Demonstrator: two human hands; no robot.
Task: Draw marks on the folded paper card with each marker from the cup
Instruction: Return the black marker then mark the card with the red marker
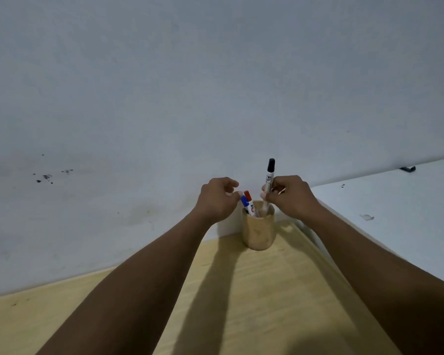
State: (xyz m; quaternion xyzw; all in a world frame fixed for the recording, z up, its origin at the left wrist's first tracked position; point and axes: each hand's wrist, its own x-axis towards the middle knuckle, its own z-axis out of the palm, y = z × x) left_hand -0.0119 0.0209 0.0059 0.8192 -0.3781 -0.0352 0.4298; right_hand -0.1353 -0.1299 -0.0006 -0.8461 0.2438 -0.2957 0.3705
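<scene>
A wooden cup (pixel 258 231) stands on the light wooden table (pixel 267 290) close to the wall. A blue-capped marker (pixel 245 202) and a red-capped marker (pixel 248 198) lean in it to the left. My right hand (pixel 291 197) grips a white marker with a black cap (pixel 270 175), held upright with its lower end still inside the cup. My left hand (pixel 219 198) hovers just left of the cup, fingers curled beside the blue and red caps, touching nothing that I can make out. No folded paper card is in view.
A pale wall (pixel 215 85) with dark specks rises right behind the cup. To the right lies a white surface (pixel 395 213) with a small dark object (pixel 407 169) at its far edge. The table's right edge runs diagonally beside my right forearm.
</scene>
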